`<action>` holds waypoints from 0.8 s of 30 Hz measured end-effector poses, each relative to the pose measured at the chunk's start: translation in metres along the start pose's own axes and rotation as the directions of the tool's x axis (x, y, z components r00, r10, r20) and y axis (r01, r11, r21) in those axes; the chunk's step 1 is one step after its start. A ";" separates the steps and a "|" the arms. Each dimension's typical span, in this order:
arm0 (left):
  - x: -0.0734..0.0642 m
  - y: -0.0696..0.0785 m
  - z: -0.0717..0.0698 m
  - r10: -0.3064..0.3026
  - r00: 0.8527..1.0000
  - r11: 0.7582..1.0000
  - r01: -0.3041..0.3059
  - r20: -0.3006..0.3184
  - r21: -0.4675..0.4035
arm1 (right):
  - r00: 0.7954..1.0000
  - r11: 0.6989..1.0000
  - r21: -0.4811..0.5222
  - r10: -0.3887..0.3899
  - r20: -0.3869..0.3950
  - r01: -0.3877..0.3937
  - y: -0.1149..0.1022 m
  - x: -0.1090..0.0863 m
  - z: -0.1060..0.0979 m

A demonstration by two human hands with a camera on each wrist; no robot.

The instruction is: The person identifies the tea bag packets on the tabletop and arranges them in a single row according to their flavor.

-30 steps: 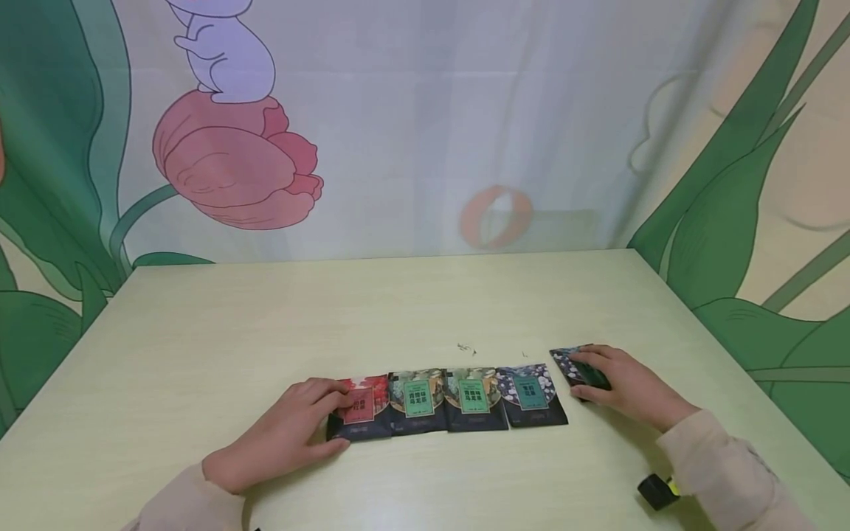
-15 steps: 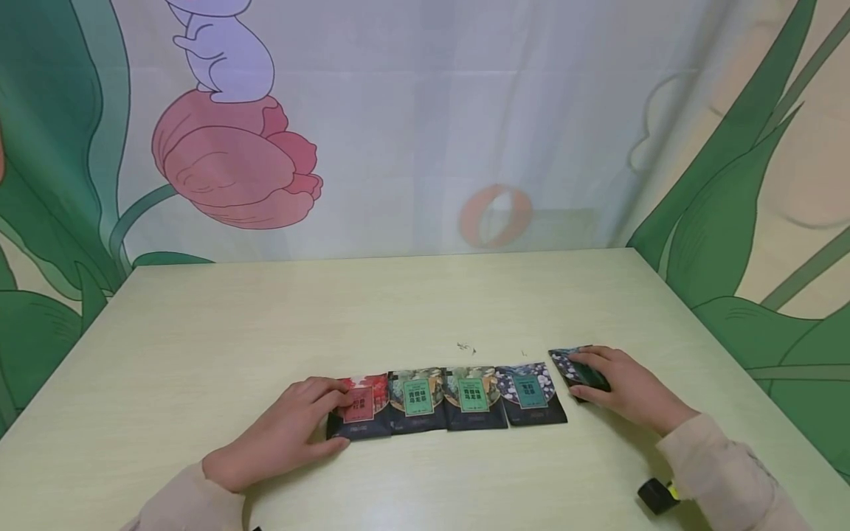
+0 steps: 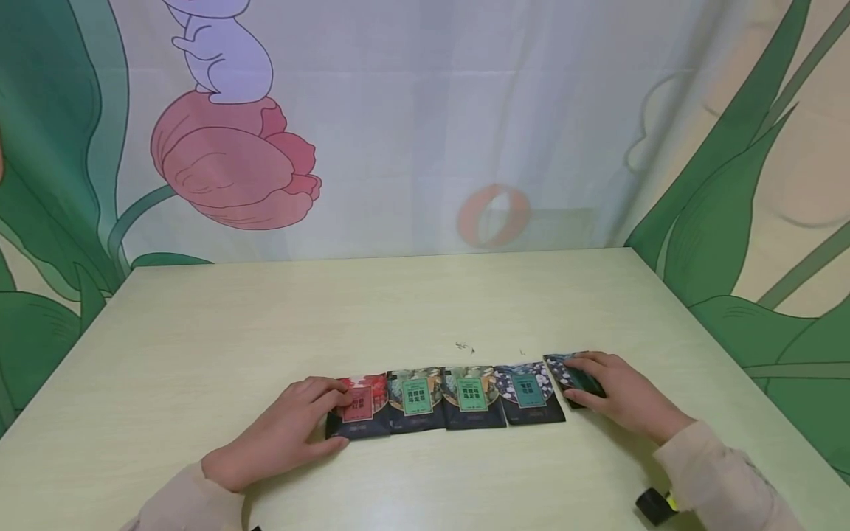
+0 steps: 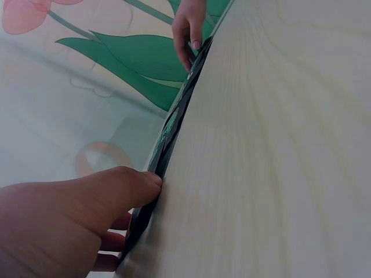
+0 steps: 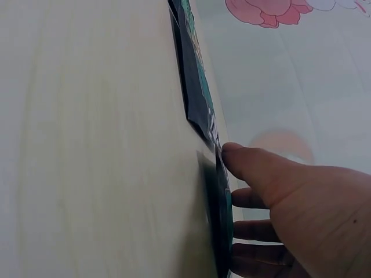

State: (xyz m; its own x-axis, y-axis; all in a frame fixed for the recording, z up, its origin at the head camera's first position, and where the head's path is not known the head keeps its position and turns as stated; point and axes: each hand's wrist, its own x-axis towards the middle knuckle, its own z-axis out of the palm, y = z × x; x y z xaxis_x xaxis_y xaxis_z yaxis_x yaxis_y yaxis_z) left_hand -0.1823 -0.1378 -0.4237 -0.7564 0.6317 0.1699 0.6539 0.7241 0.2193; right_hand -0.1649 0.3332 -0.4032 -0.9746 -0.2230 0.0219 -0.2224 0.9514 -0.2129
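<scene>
Four-sided flat tea sachets lie in a row in the head view. My left hand [image 3: 279, 431] rests on the red sachet [image 3: 372, 426] at the row's left end, its fingertips on the face and its thumb by the near edge. Two green-labelled sachets [image 3: 417, 422] and a blue-labelled, flower-patterned sachet [image 3: 536, 414] continue the row. At the right end my right hand [image 3: 617, 391] holds another dark flowered sachet [image 3: 556, 363], partly hidden under its fingers. In the right wrist view this held sachet [image 5: 215, 214] sits slightly tilted, with the thumb at its corner.
A pale wooden table [image 3: 299, 310] bears the row near its middle front. Small dark specks [image 3: 465, 346] lie behind the sachets. A black object [image 3: 656, 506] is by the right sleeve. A printed curtain [image 3: 398, 133] hangs behind the table.
My right hand has moved slightly left and nearer with its sachet, narrowing the gap to the row. The left hand and the other sachets have stayed in place.
</scene>
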 end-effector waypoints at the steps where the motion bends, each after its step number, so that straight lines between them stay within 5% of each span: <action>1: 0.000 0.000 0.000 0.000 1.000 1.000 0.000 -0.001 0.001 | 1.000 1.000 -0.003 -0.004 -0.004 0.004 -0.001 -0.001 0.000; 24: 0.000 0.001 -0.002 0.011 1.000 1.000 -0.011 -0.013 0.007 | 0.999 0.998 -0.062 -0.028 -0.034 0.026 -0.014 -0.007 0.004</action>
State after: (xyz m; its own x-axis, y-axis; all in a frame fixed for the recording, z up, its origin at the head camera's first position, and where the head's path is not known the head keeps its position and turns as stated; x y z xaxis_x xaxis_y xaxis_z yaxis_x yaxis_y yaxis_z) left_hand -0.1813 -0.1373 -0.4216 -0.7491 0.6362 0.1849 0.6625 0.7189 0.2104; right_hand -0.1546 0.3211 -0.4045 -0.9683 -0.2420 0.0612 -0.2487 0.9568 -0.1509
